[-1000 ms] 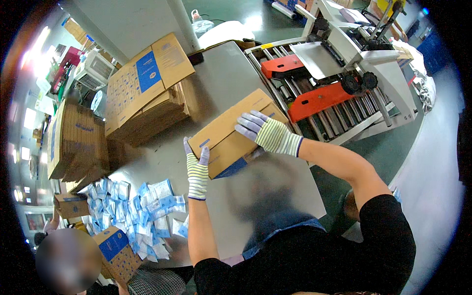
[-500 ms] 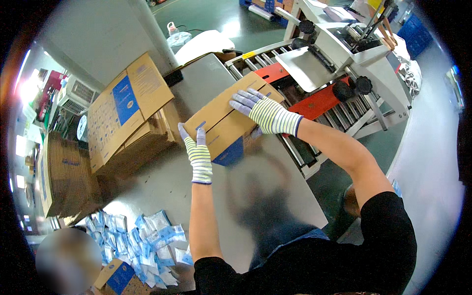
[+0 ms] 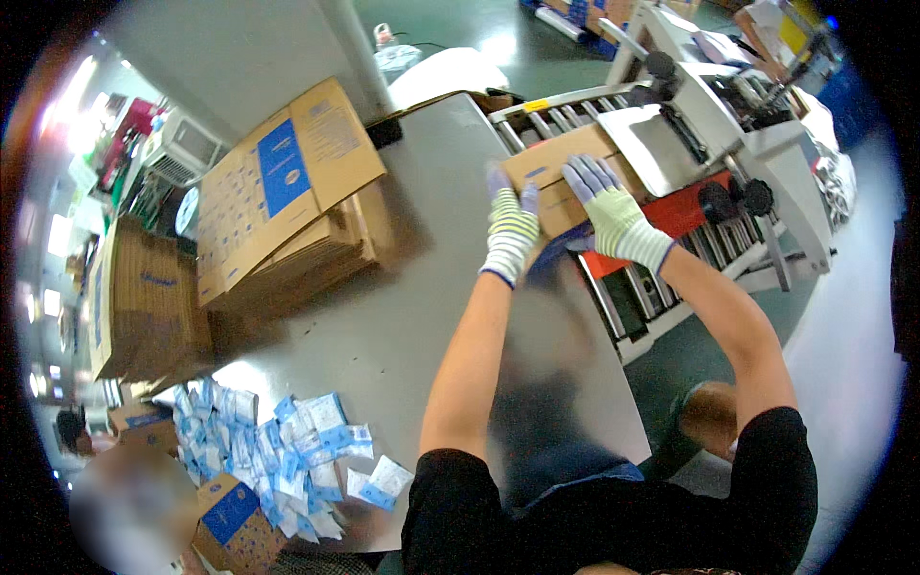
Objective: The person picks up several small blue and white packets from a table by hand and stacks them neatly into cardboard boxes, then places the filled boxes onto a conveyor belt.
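A closed brown cardboard box point(image 3: 548, 207) with a blue side panel lies at the entry of the roller conveyor, its far end under the metal plate of a machine. My left hand point(image 3: 511, 230), in a striped knit glove, holds the box's left end, with one digit reaching over the top. Across the top lie the fingers of my right hand point(image 3: 613, 213), gloved the same way, and its thumb is at the near side. The box's underside is hidden.
Beyond the box stands the white-framed machine point(image 3: 767, 144) with black knobs, red belts and rollers point(image 3: 724, 249). Flattened cartons point(image 3: 297, 182) are stacked on the metal table point(image 3: 412, 316) at left. Blue-and-white packets point(image 3: 297, 441) lie in a heap near a blurred person point(image 3: 134, 513) and an open carton point(image 3: 235, 522).
Both my hands have moved the cardboard box right, off the table's edge and onto the conveyor, with its far end now beneath the machine's plate. The view has shifted a little.
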Demonstrator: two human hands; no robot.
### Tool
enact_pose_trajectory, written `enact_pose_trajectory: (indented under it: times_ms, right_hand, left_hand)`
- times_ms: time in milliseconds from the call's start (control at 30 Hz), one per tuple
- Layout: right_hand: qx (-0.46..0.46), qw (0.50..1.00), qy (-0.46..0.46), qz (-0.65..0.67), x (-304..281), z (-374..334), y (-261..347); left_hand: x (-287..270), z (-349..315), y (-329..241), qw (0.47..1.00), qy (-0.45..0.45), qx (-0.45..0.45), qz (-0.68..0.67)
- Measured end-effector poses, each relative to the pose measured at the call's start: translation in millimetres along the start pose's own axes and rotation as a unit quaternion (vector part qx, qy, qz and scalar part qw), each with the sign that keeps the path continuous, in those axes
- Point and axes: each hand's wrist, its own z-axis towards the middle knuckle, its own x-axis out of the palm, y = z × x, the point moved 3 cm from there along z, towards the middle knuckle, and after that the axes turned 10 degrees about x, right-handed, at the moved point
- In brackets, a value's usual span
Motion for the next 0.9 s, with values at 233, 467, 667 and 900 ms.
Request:
enact_pose_trajectory:
  times_ms: [233, 467, 667, 900]
  right_hand:
    - [-0.102, 0.993, 0.013, 0.064, 21, -86, 39]
    - [-0.050, 0.926, 0.258, 0.271, 130, -238, 91]
    - [-0.031, 0.912, 0.274, 0.304, 106, -236, 94]
    - [-0.057, 0.937, -0.175, 0.296, -56, -156, 109]
  left_hand:
    - [-108, 35, -10, 0.808, 0.024, 0.221, 0.546]
    - [-239, 41, 59, 0.718, -0.001, 0.164, 0.676]
    - [-243, 21, 54, 0.722, 0.096, 0.077, 0.680]
    - [-188, -182, -105, 0.731, 0.219, 0.306, 0.569]
